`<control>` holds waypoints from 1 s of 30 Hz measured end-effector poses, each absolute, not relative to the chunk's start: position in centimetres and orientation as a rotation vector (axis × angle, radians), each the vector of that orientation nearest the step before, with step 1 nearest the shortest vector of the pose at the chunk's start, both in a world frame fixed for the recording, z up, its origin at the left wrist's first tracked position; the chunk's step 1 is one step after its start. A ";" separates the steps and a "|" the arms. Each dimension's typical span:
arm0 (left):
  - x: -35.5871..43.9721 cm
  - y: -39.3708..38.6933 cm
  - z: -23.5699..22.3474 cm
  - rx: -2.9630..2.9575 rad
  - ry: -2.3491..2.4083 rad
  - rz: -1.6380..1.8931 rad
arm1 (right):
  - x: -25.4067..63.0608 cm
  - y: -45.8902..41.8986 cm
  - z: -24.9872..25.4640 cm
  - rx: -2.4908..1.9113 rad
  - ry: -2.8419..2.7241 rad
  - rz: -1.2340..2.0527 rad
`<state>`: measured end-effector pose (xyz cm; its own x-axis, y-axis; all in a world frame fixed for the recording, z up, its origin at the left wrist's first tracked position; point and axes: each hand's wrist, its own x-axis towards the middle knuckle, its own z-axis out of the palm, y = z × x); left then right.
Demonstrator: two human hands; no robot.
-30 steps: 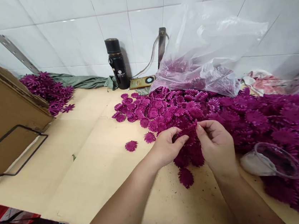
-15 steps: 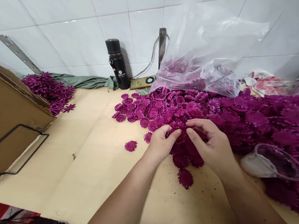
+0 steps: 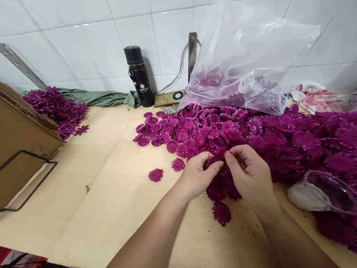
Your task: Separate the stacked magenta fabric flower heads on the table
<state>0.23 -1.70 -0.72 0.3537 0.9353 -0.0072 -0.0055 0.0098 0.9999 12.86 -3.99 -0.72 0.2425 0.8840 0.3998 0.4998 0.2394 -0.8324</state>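
Between the fingertips of both hands is a purple fabric flower piece [image 3: 220, 153], partly hidden by the fingers. My left hand [image 3: 200, 173] pinches its left side, with the thumb on top. My right hand [image 3: 250, 173] pinches its right side between thumb and forefinger. Beneath and behind my hands spreads a heap of purple flower pieces [image 3: 193, 128], round with fringed edges. Nearer to me, a flat flower piece [image 3: 221, 214] lies on the table just below my hands. A single loose flower piece [image 3: 156, 175] lies to the left.
On the right, a clear plastic cup [image 3: 327, 194] lies tilted against the heap. A plastic bag [image 3: 234, 84] rests behind, near a black bottle [image 3: 140, 78] and a phone [image 3: 169, 98]. At left stand a cardboard box [image 3: 11, 140] and star-shaped purple pieces [image 3: 56, 111] on the table [image 3: 76, 197].
My fingertips have come closer together around the flower piece, which now shows tilted up between them. My left hand has shifted slightly right and down. The camera view has moved a little.
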 end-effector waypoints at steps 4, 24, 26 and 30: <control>0.3 -1.8 -0.7 1.413 0.948 0.889 | 12.6 -4.0 -0.5 -1.419 -1.247 0.433; -0.2 -1.6 -0.4 1.222 0.930 0.953 | 14.0 -3.1 -1.0 -1.398 -1.414 0.389; -0.2 -1.5 -0.5 1.270 0.945 0.990 | 14.0 -3.2 -1.1 -1.380 -1.509 0.290; -0.1 -1.1 -0.9 1.267 1.052 1.073 | 13.2 -3.7 -0.7 -1.311 -1.675 0.248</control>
